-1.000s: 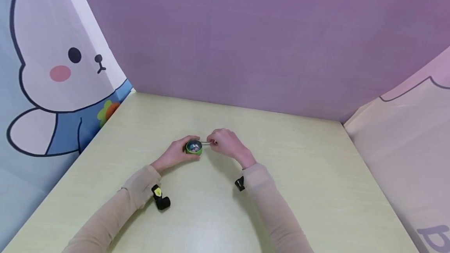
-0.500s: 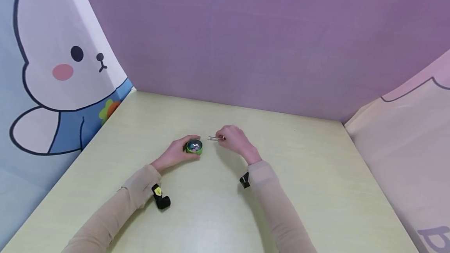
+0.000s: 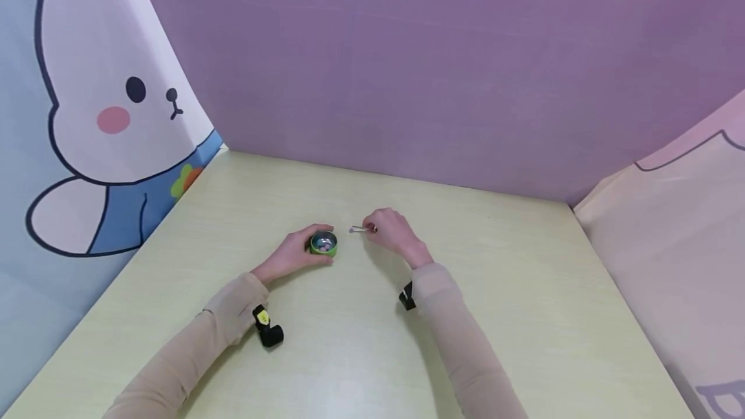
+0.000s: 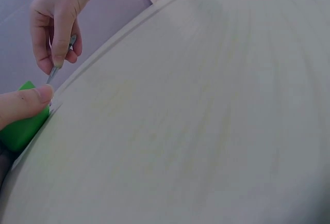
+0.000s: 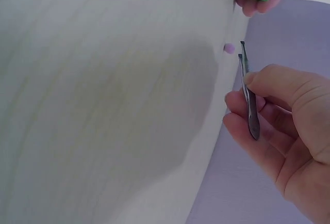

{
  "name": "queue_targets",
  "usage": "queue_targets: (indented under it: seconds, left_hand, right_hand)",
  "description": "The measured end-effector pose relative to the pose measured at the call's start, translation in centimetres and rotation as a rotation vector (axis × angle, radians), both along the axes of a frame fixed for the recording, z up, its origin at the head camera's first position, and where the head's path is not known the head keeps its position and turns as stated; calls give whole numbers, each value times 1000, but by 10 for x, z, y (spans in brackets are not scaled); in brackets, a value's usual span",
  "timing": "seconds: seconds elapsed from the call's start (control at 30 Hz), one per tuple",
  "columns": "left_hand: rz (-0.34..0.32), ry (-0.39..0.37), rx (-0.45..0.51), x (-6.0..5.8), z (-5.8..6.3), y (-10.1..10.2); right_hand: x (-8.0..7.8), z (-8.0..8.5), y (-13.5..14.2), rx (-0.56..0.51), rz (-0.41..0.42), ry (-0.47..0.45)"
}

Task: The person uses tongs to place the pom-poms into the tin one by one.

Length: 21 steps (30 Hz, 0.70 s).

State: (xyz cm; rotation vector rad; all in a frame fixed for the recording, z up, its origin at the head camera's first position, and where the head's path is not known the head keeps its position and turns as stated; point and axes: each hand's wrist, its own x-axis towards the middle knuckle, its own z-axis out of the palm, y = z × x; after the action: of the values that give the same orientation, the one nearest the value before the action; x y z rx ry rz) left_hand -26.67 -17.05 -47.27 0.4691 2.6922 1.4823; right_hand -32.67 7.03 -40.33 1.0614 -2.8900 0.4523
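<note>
My left hand (image 3: 293,252) curls round a small green cup (image 3: 323,250) with a shiny metal inside, standing on the table. A few small pinkish pieces (image 3: 324,247) lie in its bottom. To the right of the cup, my right hand (image 3: 391,231) pinches metal tweezers (image 5: 249,95) between thumb and fingers, tips toward the cup. The tweezer tips stand slightly apart in the right wrist view. Just beyond them, on the table, is a small pinkish-purple bead (image 5: 229,48). The left wrist view shows only my left thumb (image 4: 26,104) against the green cup wall.
The pale wooden table (image 3: 495,290) runs back to a purple fabric wall (image 3: 407,70). A cartoon-printed curtain (image 3: 99,147) borders the left side and a pale one (image 3: 669,244) the right. A black wrist camera (image 3: 270,332) hangs by the left sleeve.
The tweezers have come out of the cup and moved right and slightly away with my right hand. The pinkish bead now shows near their parted tips. My left hand still holds the cup.
</note>
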Motion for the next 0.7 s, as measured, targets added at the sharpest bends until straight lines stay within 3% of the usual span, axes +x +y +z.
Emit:
queue_targets:
  seconds: [0.7]
  left_hand:
    - [-6, 8, 0, -2, -2, 1]
  right_hand:
    - [-6, -8, -4, -4, 4, -26]
